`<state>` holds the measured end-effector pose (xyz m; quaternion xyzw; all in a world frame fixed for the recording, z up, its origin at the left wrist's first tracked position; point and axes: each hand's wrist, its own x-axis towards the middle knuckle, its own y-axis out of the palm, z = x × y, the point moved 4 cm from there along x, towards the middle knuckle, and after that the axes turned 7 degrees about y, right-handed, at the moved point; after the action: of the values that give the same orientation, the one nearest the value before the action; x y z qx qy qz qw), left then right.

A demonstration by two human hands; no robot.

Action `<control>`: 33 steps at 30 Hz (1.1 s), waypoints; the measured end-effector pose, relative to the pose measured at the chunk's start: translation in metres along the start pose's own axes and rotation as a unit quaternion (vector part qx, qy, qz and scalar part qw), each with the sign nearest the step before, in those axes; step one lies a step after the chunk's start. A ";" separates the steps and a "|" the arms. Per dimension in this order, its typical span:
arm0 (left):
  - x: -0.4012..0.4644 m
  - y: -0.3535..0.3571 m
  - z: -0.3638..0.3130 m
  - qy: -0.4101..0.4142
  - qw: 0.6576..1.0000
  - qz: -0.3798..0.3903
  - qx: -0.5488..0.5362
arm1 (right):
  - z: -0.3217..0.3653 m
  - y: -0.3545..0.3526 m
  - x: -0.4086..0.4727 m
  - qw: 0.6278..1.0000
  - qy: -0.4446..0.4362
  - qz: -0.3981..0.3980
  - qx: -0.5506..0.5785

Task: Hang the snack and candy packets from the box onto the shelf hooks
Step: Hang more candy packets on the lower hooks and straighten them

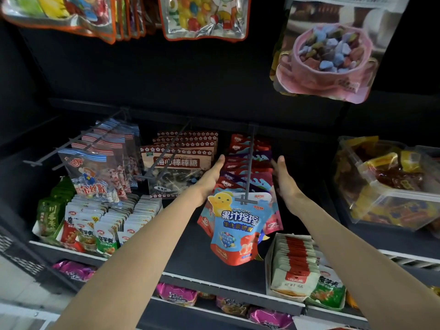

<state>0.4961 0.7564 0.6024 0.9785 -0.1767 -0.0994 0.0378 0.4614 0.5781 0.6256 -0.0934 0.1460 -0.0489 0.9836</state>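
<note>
Both arms reach in: left hand point(212, 173) and right hand point(284, 179), fingers straight, flank the row of gummy packets point(234, 225) hanging on the middle hook point(248, 172), gripping nothing.

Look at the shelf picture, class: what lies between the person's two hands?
In the head view, the row of gummy packets on its hook lies between the left hand and the right hand, both open at its sides.
</note>
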 end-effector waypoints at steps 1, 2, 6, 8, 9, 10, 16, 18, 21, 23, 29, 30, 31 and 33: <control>0.001 0.000 0.001 -0.001 1.000 0.002 -0.002 | -0.001 0.000 0.000 1.000 0.003 0.001 -0.001; 0.000 0.000 0.001 -0.001 1.000 0.005 -0.004 | -0.003 0.000 0.001 1.000 0.011 0.005 0.001; 0.000 0.004 0.000 0.003 1.000 0.016 -0.019 | -0.015 0.008 0.001 0.998 0.036 0.043 0.016; 0.001 0.004 0.001 0.005 0.999 0.012 -0.032 | -0.018 0.007 0.002 0.998 0.036 0.045 0.022; 0.004 0.002 0.002 0.008 0.999 0.007 -0.033 | -0.017 0.006 0.002 0.998 0.038 0.037 0.024; 0.004 0.001 0.002 0.012 1.000 0.003 -0.028 | -0.015 0.006 -0.001 0.998 0.042 0.035 0.020; 0.018 -0.011 -0.002 0.035 0.996 -0.065 0.050 | -0.002 -0.001 -0.001 1.000 0.010 -0.001 -0.015; 0.038 -0.018 0.001 0.029 0.996 -0.070 0.036 | 0.001 -0.001 0.003 0.999 0.012 -0.010 -0.032; 0.019 -0.003 -0.024 0.022 0.995 -0.082 0.050 | 0.007 -0.006 0.010 0.999 0.018 -0.026 -0.018; 0.009 0.005 -0.033 0.029 0.995 -0.070 0.064 | 0.009 -0.006 0.013 1.000 0.016 -0.020 -0.008; 0.028 -0.005 -0.016 0.010 0.996 -0.045 0.076 | -0.001 0.001 0.023 0.999 0.041 0.023 0.025; 0.029 -0.005 -0.015 0.012 0.996 -0.045 0.074 | 0.003 0.002 0.020 0.998 0.041 0.027 0.024; 0.029 -0.006 -0.014 0.009 0.996 -0.045 0.075 | 0.003 0.004 0.021 0.998 0.036 0.034 0.031; 0.026 -0.004 -0.016 0.009 0.997 -0.046 0.065 | 0.002 0.005 0.025 0.998 0.027 0.048 0.032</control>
<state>0.5245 0.7517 0.6131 0.9868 -0.1377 -0.0807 -0.0292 0.4859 0.5798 0.6198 -0.0538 0.1748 -0.0084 0.9831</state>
